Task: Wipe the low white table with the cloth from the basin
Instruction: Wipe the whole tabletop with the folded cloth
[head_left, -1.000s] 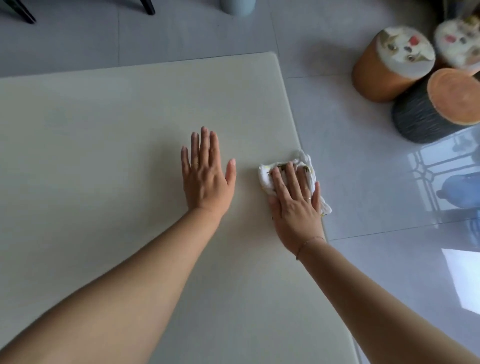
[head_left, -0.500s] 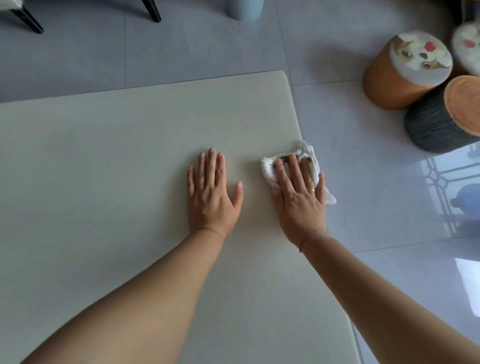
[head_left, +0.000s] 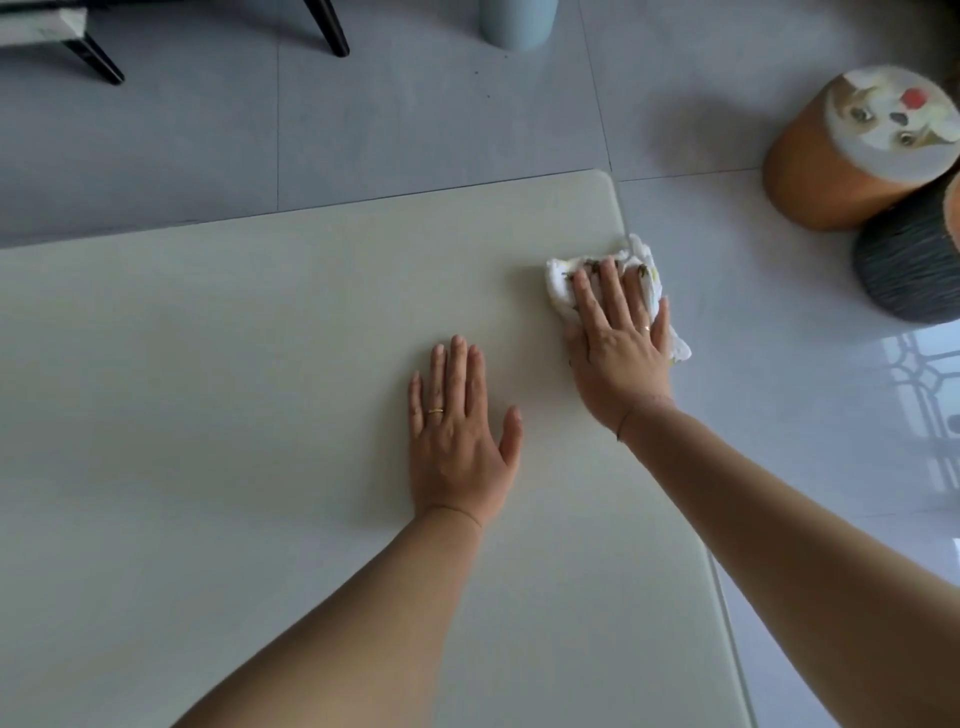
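The low white table (head_left: 208, 415) fills most of the view, its far right corner rounded. A crumpled white cloth (head_left: 563, 278) with greenish marks lies at the table's right edge, partly hanging over it. My right hand (head_left: 615, 338) presses flat on the cloth with straight fingers. My left hand (head_left: 460, 436) rests palm down on the bare tabletop, to the left of the cloth and nearer to me, fingers straight, touching nothing else. No basin is in view.
Right of the table, on the glossy tiled floor, stand an orange stool with an animal-face top (head_left: 852, 156) and a dark grey stool (head_left: 909, 265). Beyond the table are black furniture legs (head_left: 327, 26) and a pale blue cylinder (head_left: 517, 21).
My right hand has pushed the cloth away from me along the table's right edge toward the far corner. My left hand stays flat on the table.
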